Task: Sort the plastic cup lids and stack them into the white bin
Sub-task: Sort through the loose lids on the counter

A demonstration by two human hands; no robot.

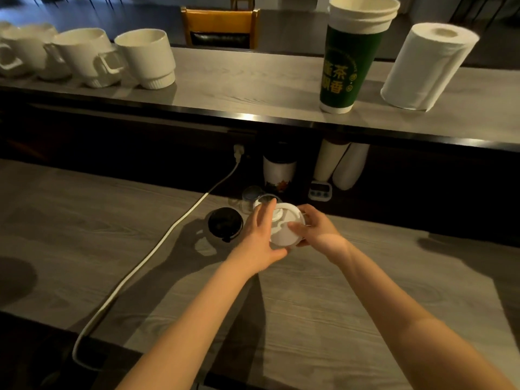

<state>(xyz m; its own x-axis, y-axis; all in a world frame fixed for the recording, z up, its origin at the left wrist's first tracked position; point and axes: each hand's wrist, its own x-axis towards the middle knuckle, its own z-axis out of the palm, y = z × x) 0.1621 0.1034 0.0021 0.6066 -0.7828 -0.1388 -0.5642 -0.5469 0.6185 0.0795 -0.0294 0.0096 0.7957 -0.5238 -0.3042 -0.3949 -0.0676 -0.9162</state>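
White lid (282,236) held between left hand (260,235) and right hand (318,229) — black lid (225,223) nearby.

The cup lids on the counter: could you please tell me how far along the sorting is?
Done: the black lids look stacked on the counter. In hand: the left hand and right hand both hold a white lid. Left: the clear items behind look unsorted, and no white bin is in view.

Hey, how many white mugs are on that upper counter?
4, in a row at the counter's left end: rightmost mug, second mug, third mug, and a fourth mug cut by the frame edge. More may be hidden beyond.
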